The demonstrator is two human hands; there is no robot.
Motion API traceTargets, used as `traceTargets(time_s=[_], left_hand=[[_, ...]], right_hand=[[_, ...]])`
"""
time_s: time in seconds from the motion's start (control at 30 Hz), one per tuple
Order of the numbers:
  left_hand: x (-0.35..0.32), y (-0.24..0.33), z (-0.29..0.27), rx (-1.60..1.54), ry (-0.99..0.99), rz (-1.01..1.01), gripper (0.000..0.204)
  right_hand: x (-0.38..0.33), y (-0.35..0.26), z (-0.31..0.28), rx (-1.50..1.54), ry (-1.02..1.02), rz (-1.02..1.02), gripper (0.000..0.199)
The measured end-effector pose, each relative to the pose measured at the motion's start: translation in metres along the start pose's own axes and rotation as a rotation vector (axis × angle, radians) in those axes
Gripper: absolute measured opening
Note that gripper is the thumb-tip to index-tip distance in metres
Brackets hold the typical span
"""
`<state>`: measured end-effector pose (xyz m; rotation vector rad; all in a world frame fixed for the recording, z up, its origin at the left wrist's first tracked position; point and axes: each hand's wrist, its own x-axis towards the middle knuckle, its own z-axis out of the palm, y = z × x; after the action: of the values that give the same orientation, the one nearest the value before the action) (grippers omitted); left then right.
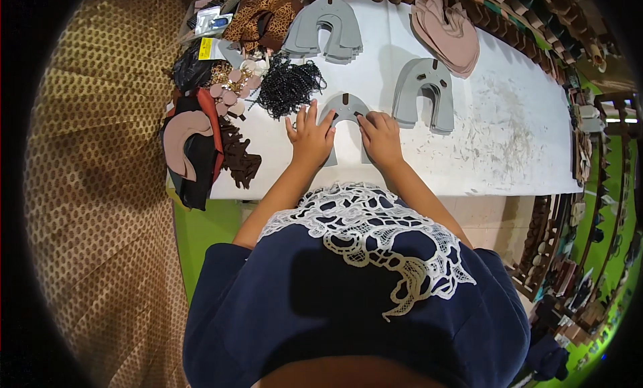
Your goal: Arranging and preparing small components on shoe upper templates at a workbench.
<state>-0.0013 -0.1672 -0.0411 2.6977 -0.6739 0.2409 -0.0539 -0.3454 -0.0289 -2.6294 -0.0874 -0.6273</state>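
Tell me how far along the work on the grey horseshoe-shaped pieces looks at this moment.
Possibly done: a stack of grey pieces to the right, its top one carrying small dark tabs. In hand: the left hand and right hand press on one grey piece that already has a dark tab at its top. Possibly left: a second grey stack at the far edge and a pink stack. Which stack is finished cannot be told.

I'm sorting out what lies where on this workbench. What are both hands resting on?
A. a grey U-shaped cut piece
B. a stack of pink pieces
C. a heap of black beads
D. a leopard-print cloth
A: the left hand and right hand both press on a grey U-shaped piece lying flat on the white table; the black beads lie apart, to the left.
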Motion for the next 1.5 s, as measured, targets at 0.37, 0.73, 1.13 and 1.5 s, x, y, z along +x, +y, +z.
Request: traceTargets(time_s=[0.37,0.73,1.13,1.5], left_hand=[[-0.001,0.0,0.008,0.057,0.052,0.062,0.041],[-0.002,-0.002,0.008,0.019,0.044,-0.007,0.043],[0.009,-0.012,0.006,-0.176,0.039,-0.157,0.017],[0.008,-0.021,0.004,-0.2,0.072,-0.119,0.018]], right_hand=[[-0.003,0.004,0.002,-0.038,0.004,0.059,0.031],[-0.005,0.004,0.001,-0.057,-0.071,0.08,0.036],[-0.008,0.005,0.007,-0.158,-0.057,0.172,0.046],[0.015,0.019,-0.01,-0.176,-0.096,0.107,0.019]])
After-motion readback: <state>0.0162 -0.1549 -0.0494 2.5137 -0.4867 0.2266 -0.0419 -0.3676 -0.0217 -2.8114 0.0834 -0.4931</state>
